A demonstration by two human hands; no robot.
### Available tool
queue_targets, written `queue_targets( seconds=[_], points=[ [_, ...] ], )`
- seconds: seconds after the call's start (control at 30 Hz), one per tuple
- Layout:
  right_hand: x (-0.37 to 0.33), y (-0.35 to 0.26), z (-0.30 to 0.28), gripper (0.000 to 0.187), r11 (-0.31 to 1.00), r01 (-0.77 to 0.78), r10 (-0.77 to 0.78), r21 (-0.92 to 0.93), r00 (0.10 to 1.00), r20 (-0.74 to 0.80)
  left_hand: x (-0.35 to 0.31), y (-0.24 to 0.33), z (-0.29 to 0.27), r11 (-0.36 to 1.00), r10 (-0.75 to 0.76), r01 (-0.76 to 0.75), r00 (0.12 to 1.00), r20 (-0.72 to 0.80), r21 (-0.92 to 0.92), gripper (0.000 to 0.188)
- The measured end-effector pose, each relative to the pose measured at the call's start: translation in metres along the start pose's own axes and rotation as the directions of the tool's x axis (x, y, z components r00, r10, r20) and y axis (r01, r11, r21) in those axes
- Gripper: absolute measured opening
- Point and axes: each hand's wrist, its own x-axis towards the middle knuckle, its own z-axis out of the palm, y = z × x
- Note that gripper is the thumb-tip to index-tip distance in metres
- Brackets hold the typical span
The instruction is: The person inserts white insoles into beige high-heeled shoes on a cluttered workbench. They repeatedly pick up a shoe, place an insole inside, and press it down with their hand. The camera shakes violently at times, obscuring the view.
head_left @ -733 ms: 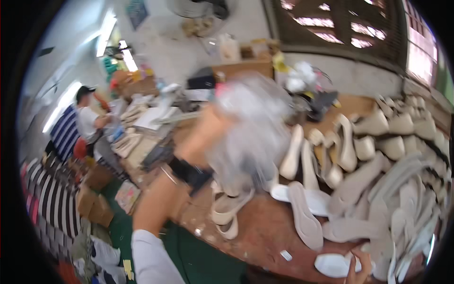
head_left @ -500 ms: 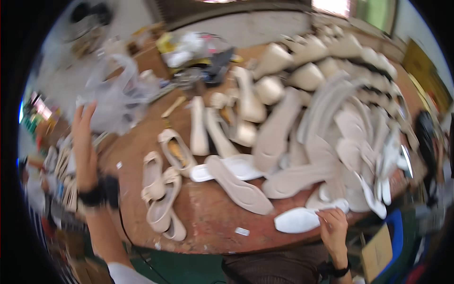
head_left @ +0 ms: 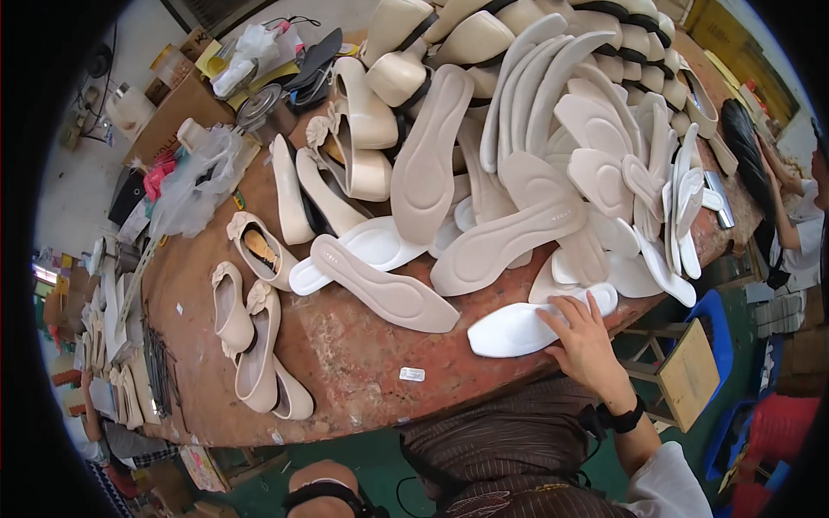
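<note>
While my right hand [head_left: 580,338] lies flat with its fingers [head_left: 561,316] spread wide, it presses on a white insole [head_left: 509,328] at the near edge of the workbench [head_left: 363,354], toward its right end; the hand grips nothing, only rests on top. I cannot see my left hand, so I cannot tell how its fingers stand; only a bit of forearm with a dark strap [head_left: 321,494] shows at the bottom of the view.

Just left of the white insole lies a long beige insole [head_left: 384,283], slanting toward the middle of the bench, with another white insole [head_left: 354,250] partly under it. Behind these a big heap of beige insoles [head_left: 553,129] covers the far right part of the bench. Near the left edge stand cream flat shoes [head_left: 250,345] in a loose row, one with a brown inner sole [head_left: 259,249] a little farther back. A crumpled clear plastic bag [head_left: 194,181] sits at the far left corner, beside a cardboard box [head_left: 177,112]. A small silver tag [head_left: 412,374] lies on bare wood close to the near edge. At the right end of the bench another person's arm [head_left: 781,177] reaches in.
</note>
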Motion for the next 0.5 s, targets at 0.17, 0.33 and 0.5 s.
queue_targets(
  seconds=[0.17, 0.33, 0.5],
  points=[
    [0.001, 0.005, -0.003, 0.052, 0.996, 0.084, -0.084, 0.012, 0.996, 0.000, -0.004, 0.002, 0.006, 0.993, 0.101, -0.099, 0.994, -0.035, 0.057, 0.037],
    [0.003, 0.012, -0.008, 0.038, 0.985, 0.162, -0.152, 0.063, 0.979, -0.134, -0.004, -0.009, 0.000, 0.969, 0.232, -0.225, 0.971, -0.056, 0.103, 0.034],
    [0.004, 0.022, -0.022, 0.034, 0.935, 0.042, 0.009, 0.352, 0.990, -0.141, -0.001, -0.010, 0.007, 0.871, 0.451, -0.421, 0.890, -0.071, 0.255, 0.032]
  ],
)
